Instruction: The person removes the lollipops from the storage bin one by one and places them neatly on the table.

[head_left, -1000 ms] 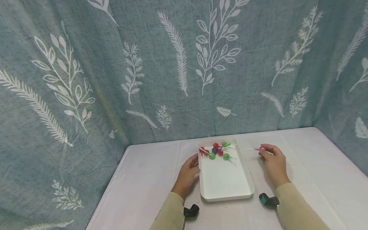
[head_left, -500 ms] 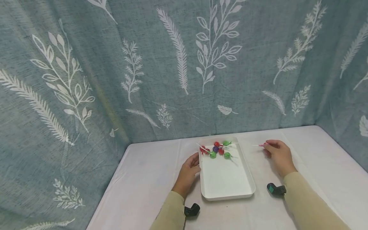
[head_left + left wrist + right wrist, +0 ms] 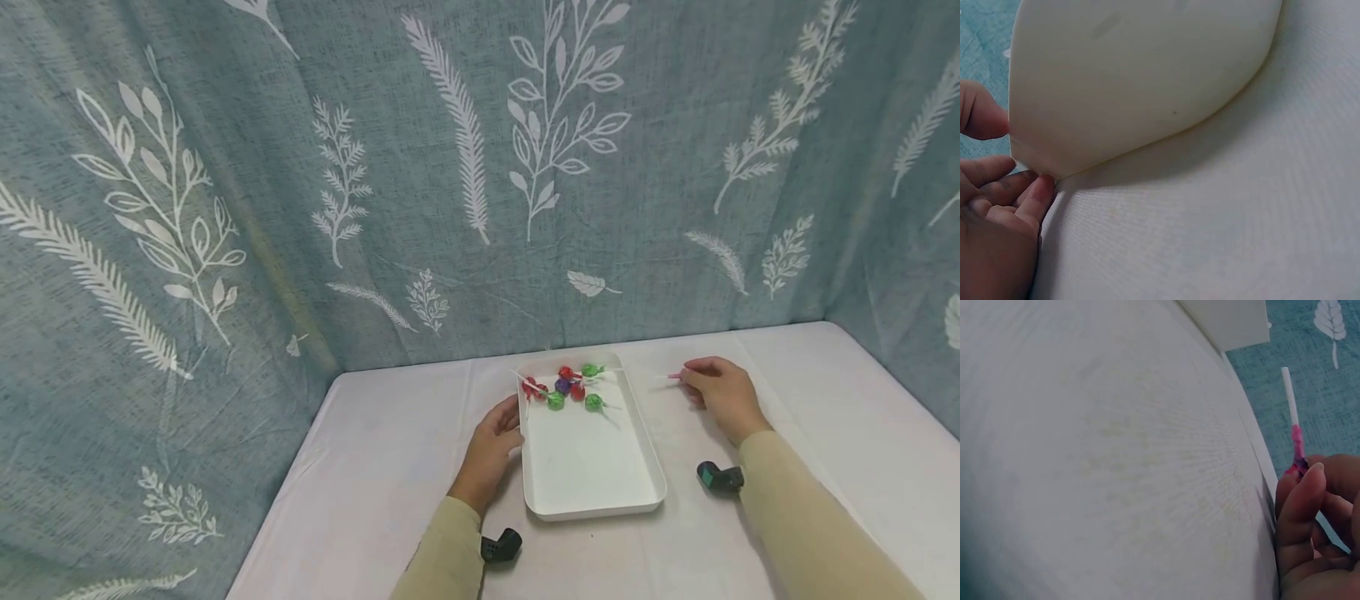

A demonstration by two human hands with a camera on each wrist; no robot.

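Note:
A shallow white tray [image 3: 588, 467] lies on the table with several lollipops in its far end, wrapped in red, green and purple; a green lollipop [image 3: 594, 402] is nearest the tray's middle. My left hand [image 3: 491, 450] holds the tray's left side; in the left wrist view its thumb is at the rim and its fingers [image 3: 1038, 194] bend against the lower edge. To the right of the tray, my right hand [image 3: 723, 396] pinches a pink-wrapped lollipop [image 3: 1297, 440] between thumb and fingers. Its white stick points left toward the tray, and the candy head is mostly hidden by the fingers.
A white cloth [image 3: 390, 467] covers the table. Behind it and at both sides hangs a blue-green curtain [image 3: 450, 167] with white leaf prints. Black wrist cameras [image 3: 501, 546] sit by both sleeves.
My right hand has moved right and slightly farther back with the pink lollipop, away from the tray. The left hand and the tray stay in place.

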